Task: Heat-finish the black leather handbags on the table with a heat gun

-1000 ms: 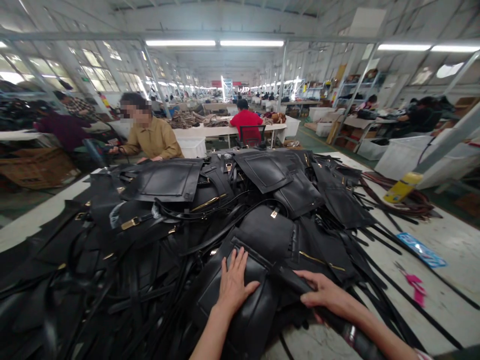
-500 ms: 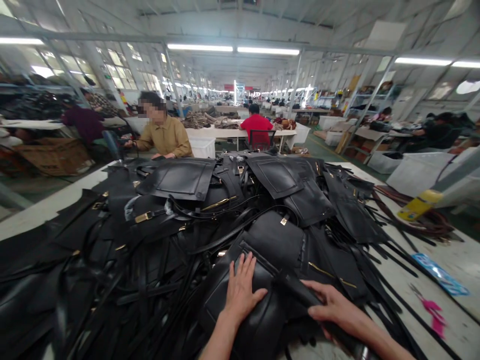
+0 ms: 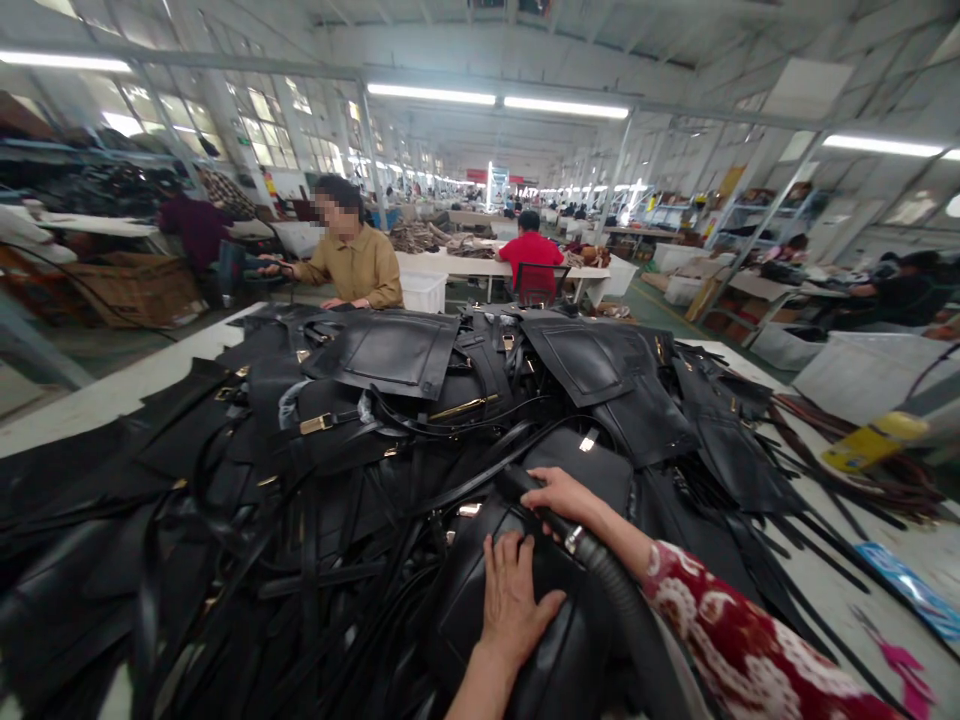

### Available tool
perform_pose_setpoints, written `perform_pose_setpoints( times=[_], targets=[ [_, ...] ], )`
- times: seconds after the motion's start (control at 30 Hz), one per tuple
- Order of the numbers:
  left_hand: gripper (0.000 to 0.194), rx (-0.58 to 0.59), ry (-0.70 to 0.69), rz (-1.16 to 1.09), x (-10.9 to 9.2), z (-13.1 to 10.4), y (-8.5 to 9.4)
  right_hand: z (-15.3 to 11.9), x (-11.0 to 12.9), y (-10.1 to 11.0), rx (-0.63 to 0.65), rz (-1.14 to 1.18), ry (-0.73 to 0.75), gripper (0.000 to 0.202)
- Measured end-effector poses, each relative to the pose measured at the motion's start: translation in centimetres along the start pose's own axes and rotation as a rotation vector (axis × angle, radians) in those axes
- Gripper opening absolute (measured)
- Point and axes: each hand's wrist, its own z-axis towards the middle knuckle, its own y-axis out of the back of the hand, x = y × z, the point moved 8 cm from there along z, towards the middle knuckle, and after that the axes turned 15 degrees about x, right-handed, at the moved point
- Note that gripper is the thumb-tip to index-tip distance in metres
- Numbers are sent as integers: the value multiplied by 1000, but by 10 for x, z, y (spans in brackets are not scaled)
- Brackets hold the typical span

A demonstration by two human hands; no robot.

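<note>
My left hand (image 3: 514, 598) lies flat on a black leather bag (image 3: 459, 612), fingers stretched out and thumb apart. With my right hand (image 3: 564, 497) I grip a black hose nozzle (image 3: 513, 484), its tip pointing to the far left over the bag's upper edge. A metal clamp (image 3: 574, 540) joins the nozzle to a black ribbed hose (image 3: 613, 590), which runs back toward me under my right forearm. Just beyond the nozzle lies another black leather piece with a gold clasp (image 3: 589, 442).
Black bags, straps and gold buckles cover most of the table (image 3: 45, 425). To the right lie a yellow bottle (image 3: 874, 442), a blue packet (image 3: 911, 585) and pink-handled scissors (image 3: 904, 665). A co-worker (image 3: 364, 265) across the table holds a heat-gun-like tool (image 3: 226, 272).
My right hand has moved the nozzle forward and left, from the bag's right side to its upper edge. My left hand stays flat on the bag. The view has shifted slightly left.
</note>
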Motion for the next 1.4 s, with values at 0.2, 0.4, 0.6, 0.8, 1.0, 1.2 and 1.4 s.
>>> perform_pose_setpoints(
  times=[0.2, 0.4, 0.6, 0.8, 1.0, 1.2, 1.4],
  targets=[
    [58, 35, -54, -105, 6, -24, 26, 18, 44, 0, -40, -22, 77, 40],
    [47, -428, 415, -371, 104, -124, 88, -53, 35, -17, 12, 14, 121, 60],
    [37, -470, 674, -1341, 151, -152, 42, -85, -10, -107, 247, 139, 104, 69],
    [26, -518, 618, -1622, 128, -154, 39, -91, -16, -167, 436, 111, 88, 66],
    [24, -571, 573, -1657, 124, -154, 34, -66, 1, -169, 386, 158, 175, 69],
    [22, -632, 564, -1706, 126, -149, 22, -87, -3, -138, 297, 160, 225, 66],
    [21, -589, 497, -1774, 101, -132, 20, -90, -37, -154, 392, 137, 109, 64]
  ],
)
